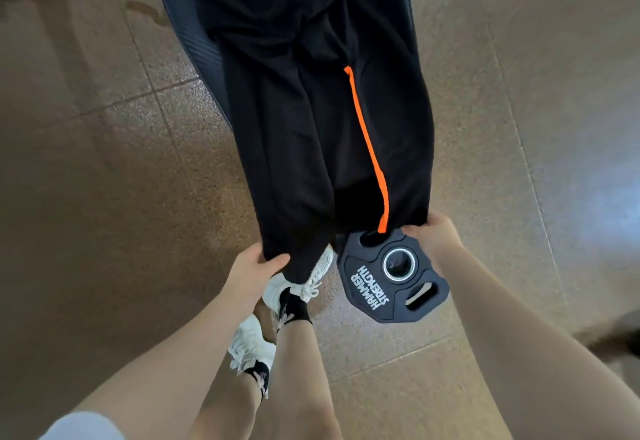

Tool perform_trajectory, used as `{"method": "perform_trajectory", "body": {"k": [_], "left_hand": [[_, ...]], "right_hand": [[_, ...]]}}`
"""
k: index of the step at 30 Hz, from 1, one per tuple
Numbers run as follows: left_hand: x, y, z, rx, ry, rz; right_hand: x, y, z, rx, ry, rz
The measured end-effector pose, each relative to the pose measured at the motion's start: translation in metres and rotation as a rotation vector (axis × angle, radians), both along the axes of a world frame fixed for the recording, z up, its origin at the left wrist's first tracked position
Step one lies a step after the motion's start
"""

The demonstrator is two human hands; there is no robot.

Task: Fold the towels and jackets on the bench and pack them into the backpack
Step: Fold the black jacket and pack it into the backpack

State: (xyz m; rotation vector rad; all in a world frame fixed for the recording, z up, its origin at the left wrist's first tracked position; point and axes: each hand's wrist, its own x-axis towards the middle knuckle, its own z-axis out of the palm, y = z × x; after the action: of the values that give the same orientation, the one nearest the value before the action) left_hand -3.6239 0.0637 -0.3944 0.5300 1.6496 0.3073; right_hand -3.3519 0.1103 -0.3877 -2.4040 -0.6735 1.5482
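Note:
A black jacket (pixel 311 110) with an orange zip line lies stretched lengthwise along a dark padded bench (pixel 188 34). Its near end hangs over the bench's end toward me. My left hand (pixel 252 266) pinches the jacket's near left corner between thumb and fingers. My right hand (pixel 434 238) grips the near right corner, just right of the orange zip's end. No backpack and no towels are in view.
A black weight plate (pixel 393 283) with white lettering lies on the brown tiled floor (pixel 104 162) right below my right hand. My feet in white shoes (pixel 298 283) stand at the bench's near end. A dark object shows at the right edge (pixel 623 335).

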Motion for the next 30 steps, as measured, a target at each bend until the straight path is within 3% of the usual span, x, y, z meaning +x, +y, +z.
{"method": "perform_trajectory", "body": {"k": [4, 8, 14, 21, 26, 30], "left_hand": [[0.007, 0.0, 0.019, 0.089, -0.067, 0.036], [0.008, 0.005, 0.034, 0.153, 0.025, 0.078], [0.009, 0.012, 0.074, 0.084, -0.087, 0.189], [0.0, 0.017, 0.119, 0.127, -0.294, 0.053], [-0.002, 0.041, 0.146, 0.196, -0.193, -0.086], [0.0, 0.091, 0.152, 0.088, -0.042, -0.014]], "right_hand": [[-0.006, -0.01, 0.017, 0.096, -0.072, -0.019], [-0.016, -0.009, 0.035, 0.192, -0.123, 0.036], [-0.029, -0.013, 0.077, 0.31, -0.276, 0.051], [-0.031, -0.011, 0.122, 0.225, -0.021, 0.102], [-0.027, 0.022, 0.153, 0.265, -0.085, 0.292], [-0.029, 0.078, 0.156, 0.221, -0.109, 0.294]]}}
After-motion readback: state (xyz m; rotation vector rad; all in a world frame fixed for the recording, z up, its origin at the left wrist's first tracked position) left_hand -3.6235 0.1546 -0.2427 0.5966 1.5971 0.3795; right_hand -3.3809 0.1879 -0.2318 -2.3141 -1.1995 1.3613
